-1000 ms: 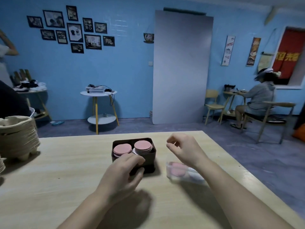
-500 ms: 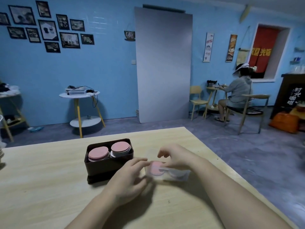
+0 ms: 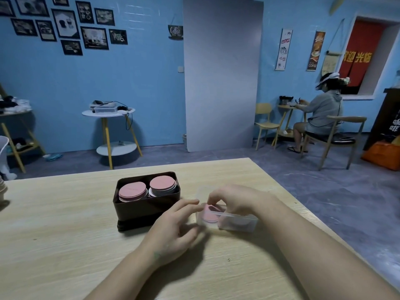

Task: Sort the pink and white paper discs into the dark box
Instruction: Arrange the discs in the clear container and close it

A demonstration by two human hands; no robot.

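Note:
The dark box stands on the wooden table and holds two stacks of discs, each topped by a pink disc. To its right lies a small clear plastic container with pink discs inside. My right hand reaches into the container from above, its fingertips curled down at the top pink disc. My left hand rests at the container's left end, index finger stretched toward the rim. Whether the right fingers grip a disc is hidden.
The table's right edge runs close beside the container. Stacked pale bowls sit at the far left edge. Beyond the table are a small round side table, chairs and a seated person.
My right hand came down from above the table into the clear container. My left hand slid from the dark box's front over to the container's left end. The camera view shifted right.

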